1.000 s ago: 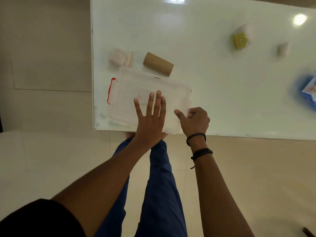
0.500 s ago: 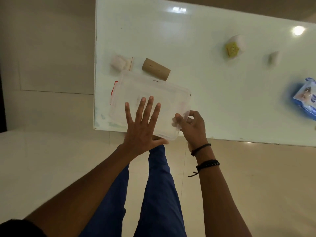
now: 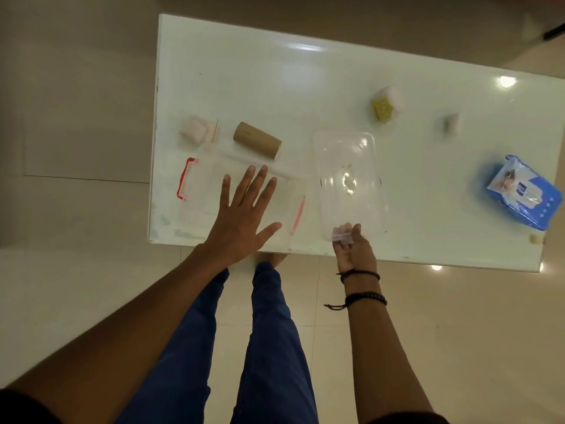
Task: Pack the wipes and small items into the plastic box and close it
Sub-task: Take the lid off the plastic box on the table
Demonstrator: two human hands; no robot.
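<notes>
The plastic box is in two parts on the white table [image 3: 275,71]. The frosted part with red latches [image 3: 195,191] lies at the near left corner, and my left hand [image 3: 244,215] is spread flat over it, fingers apart. The clear part [image 3: 348,179] lies just to its right; I cannot tell which part is the lid. My right hand [image 3: 353,249] pinches the clear part's near edge. A blue wipes pack [image 3: 524,192] lies at the far right. Small items are scattered: a cardboard tube [image 3: 256,140], a white bundle [image 3: 198,130], a yellow-and-white sponge [image 3: 388,104] and a small white piece [image 3: 451,123].
A tiny pale object [image 3: 535,239] sits near the table's near right edge. My legs in blue trousers [image 3: 269,347] stand on the tiled floor against the table's near edge. Bare table surface stretches along the back.
The two parts of the box have come apart; my right hand has carried the clear part to the right. My left hand stays spread over the red-latched part. The view has shifted back.
</notes>
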